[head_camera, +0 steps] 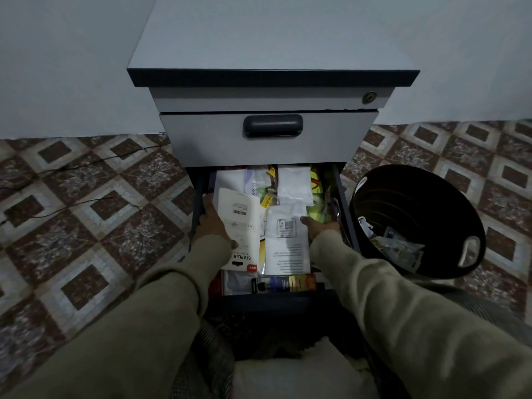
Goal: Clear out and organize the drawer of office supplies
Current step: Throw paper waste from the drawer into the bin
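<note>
Much of the open drawer [344, 197] is hidden beneath the closed drawer front [267, 136] above it, and its far contents are lost in shadow. Only the front of the clutter can be read — white papers, yellow packets and a dark box [283, 284] lying along the near edge.

Inside the drawer, at its left side, a white stapler package [240, 226] is gripped by the left hand [213, 223], thumb on its face, fingers curled behind. At the drawer's right side the right hand [319, 226] is laid on a white printed sheet [288, 240]; whether its fingers are pinching the sheet cannot be told.

Just right of the drawer one black bin [417, 220] is seen, scraps in its bottom. Left of the drawer, two thin black cables [86, 165] are trailed over the patterned tile floor [100, 226].
</note>
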